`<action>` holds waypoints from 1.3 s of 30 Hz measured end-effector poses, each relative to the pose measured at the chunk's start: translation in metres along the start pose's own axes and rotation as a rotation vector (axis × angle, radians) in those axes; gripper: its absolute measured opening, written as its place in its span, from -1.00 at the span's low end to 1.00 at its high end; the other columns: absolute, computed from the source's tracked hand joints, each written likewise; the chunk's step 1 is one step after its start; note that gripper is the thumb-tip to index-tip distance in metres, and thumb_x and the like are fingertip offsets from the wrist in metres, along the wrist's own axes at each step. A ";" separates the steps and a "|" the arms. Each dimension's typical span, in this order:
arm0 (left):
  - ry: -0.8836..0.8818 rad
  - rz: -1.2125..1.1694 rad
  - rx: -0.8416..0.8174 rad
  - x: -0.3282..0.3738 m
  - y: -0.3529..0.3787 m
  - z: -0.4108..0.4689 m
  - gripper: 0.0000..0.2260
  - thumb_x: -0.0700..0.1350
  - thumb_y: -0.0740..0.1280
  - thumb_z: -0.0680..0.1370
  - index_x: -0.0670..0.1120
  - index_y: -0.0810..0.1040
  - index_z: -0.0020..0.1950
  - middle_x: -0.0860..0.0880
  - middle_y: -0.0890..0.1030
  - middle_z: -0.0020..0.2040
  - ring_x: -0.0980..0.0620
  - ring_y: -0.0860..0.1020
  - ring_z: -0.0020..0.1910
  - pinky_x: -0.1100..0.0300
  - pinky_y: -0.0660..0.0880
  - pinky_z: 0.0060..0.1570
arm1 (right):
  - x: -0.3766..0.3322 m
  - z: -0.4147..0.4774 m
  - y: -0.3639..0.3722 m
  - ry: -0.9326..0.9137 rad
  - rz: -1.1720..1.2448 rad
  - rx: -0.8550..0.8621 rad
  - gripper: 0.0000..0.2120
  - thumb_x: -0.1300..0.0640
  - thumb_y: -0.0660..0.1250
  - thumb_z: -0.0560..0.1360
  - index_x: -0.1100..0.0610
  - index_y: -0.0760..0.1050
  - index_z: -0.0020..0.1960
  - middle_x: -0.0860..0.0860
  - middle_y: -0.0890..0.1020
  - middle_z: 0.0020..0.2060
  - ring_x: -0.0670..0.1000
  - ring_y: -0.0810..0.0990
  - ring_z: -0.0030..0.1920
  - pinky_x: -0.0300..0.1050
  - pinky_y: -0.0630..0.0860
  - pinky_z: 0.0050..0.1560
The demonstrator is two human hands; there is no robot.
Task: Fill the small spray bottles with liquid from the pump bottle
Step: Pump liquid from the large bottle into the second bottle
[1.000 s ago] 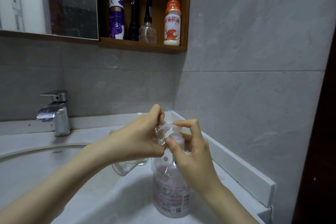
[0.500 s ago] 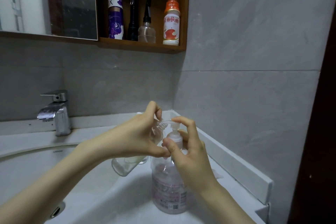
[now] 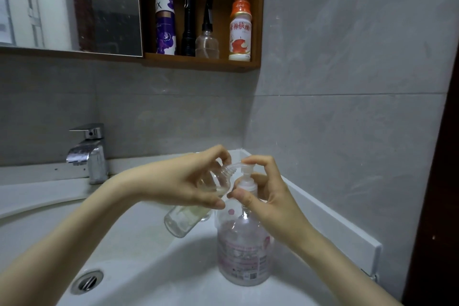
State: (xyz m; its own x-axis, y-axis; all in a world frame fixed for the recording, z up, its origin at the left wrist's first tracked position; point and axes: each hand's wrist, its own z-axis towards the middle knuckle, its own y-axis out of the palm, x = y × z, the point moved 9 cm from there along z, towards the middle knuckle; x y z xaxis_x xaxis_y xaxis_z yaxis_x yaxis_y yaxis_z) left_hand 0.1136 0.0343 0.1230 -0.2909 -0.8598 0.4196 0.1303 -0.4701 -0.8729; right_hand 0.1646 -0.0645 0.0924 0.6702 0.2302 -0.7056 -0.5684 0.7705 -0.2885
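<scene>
Hands (image 3: 188, 181) tilting spray bottle (image 3: 191, 216) neck-up-right

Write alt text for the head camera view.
A person's left hand tilts a small clear bottle so its open neck meets the spout of a pump bottle, while the right hand rests on the pump head. Both are held over a white sink, beside a chrome tap.

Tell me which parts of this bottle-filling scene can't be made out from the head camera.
- Small spray bottle: the left hand covers its middle, so the liquid level is unclear.
- Pump bottle: label print is too small and blurred to read, and the right hand hides its shoulder.
- Spout tip: lost in clear plastic at the bottle's mouth.
- Mirror: cut off by the top and left edges.
</scene>
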 end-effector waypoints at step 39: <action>-0.034 0.104 0.103 -0.002 0.002 0.006 -0.65 0.06 0.45 0.39 -0.16 0.50 0.00 -0.01 0.64 -0.26 0.12 0.54 -0.25 0.07 0.46 -0.13 | 0.007 0.075 0.020 0.488 -0.482 -0.236 -0.69 0.32 0.10 0.56 0.06 0.37 -0.29 0.16 0.51 -0.28 0.03 0.36 -0.41 -0.20 0.26 -0.43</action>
State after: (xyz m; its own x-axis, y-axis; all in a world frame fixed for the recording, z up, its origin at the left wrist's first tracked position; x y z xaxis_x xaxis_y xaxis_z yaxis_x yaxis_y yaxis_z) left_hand 0.1204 0.0335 0.1221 -0.2383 -0.9106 0.3376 0.2555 -0.3942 -0.8828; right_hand 0.1934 -0.0026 0.1300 0.6140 -0.4364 -0.6577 -0.3883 0.5584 -0.7331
